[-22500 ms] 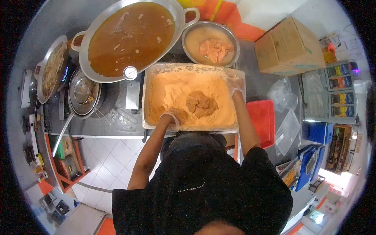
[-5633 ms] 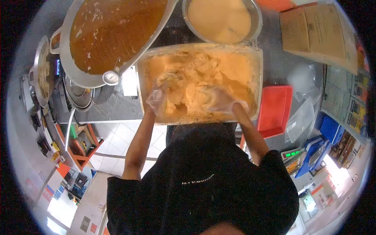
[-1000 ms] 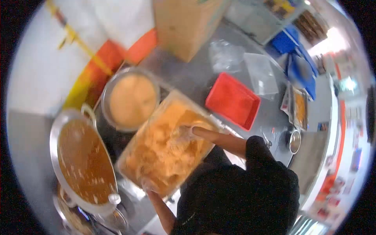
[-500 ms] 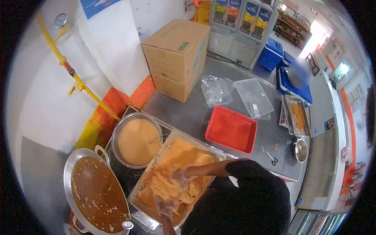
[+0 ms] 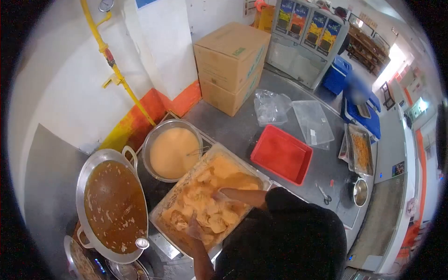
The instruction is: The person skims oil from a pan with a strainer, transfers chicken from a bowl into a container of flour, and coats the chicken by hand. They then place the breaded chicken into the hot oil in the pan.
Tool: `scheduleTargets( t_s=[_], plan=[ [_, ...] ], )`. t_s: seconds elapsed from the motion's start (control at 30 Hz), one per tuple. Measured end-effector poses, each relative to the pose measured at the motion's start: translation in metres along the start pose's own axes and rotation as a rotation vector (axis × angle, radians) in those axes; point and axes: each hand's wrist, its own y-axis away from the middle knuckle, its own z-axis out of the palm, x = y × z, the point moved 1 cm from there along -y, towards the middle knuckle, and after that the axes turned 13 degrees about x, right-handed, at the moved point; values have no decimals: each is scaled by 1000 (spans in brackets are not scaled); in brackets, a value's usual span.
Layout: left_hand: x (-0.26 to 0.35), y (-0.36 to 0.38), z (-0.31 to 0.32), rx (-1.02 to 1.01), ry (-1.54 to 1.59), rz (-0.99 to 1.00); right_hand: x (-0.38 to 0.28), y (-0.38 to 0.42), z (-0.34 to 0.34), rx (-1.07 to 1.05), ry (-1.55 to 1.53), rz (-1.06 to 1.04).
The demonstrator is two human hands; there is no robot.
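Note:
A large rectangular tray point(image 5: 161, 204) holds orange-tan breading flour point(image 5: 235, 168) and several lumpy flour-coated food pieces point(image 5: 217, 222). Over the tray's middle, my right hand point(image 5: 220, 194), in a thin clear glove, is among the coated pieces. My left hand point(image 5: 194, 229), gloved likewise, is low among the pieces near the tray's near-left side. Blur and flour hide the fingers of both hands, so any grip does not show. Just beyond the tray stands a round metal bowl point(image 5: 148, 161) of pale orange batter point(image 5: 172, 151) with a whisk point(image 5: 198, 151) in it.
At left is a wide two-handled pan point(image 5: 81, 200) of brown oil with a dial thermometer point(image 5: 142, 243). A red tub point(image 5: 282, 154), plastic bags point(image 5: 272, 107), a clear lid point(image 5: 312, 122), scissors point(image 5: 324, 194) and cardboard boxes point(image 5: 233, 60) sit on the counter. A person point(image 5: 358, 88) is in the background.
Flour that was heaped around my hands is now spread out, and the separate coated pieces show more plainly. Both hands have shifted slightly within the tray. The view has also moved.

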Motion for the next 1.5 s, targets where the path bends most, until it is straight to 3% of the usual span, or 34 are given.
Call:
scheduleTargets(
  t_s=[0.13,0.27,0.43,0.53,0.63,0.77,0.83,0.9,1.0,1.1,1.17,1.23,1.3,1.4,1.47,1.5],
  plan=[
    [2,-7,-10,-84,88,-41,-22,14,-11,-38,90,-117],
    [-29,36,-28,-82,-18,-39,-6,46,-23,-43,151,-192],
    [-33,15,-59,23,-56,-31,38,36,-68,92,7,-51],
    [-20,-30,-56,50,40,-73,13,-11,-82,153,-136,18],
    [-5,-77,-36,49,227,-109,-31,-52,-58,39,-181,-3],
    [2,-68,-28,-14,340,-145,-82,-64,-8,-316,236,-8],
    [-4,-19,-39,-68,240,-168,-94,-43,10,-449,474,-105],
    [-4,31,-51,-120,18,-150,-58,-16,40,-264,633,-482],
    [9,81,-54,-271,-612,-48,-89,4,9,-262,717,-633],
    [40,87,-58,-534,-1056,47,-91,-47,8,-368,454,-208],
    [20,75,-30,-171,-637,-47,-88,-54,17,-367,375,-107],
    [7,52,-1,90,-233,-100,-85,-46,24,-339,418,-146],
    [2,33,7,186,152,-186,-82,-28,24,-273,499,-214],
    [-5,32,-10,93,498,-307,-59,-7,-6,-130,491,-182],
    [11,56,-44,-77,358,-376,-32,-10,-37,-43,374,-67],
    [35,65,-63,-198,128,-389,-19,-13,-50,-16,301,-4]
  ],
)
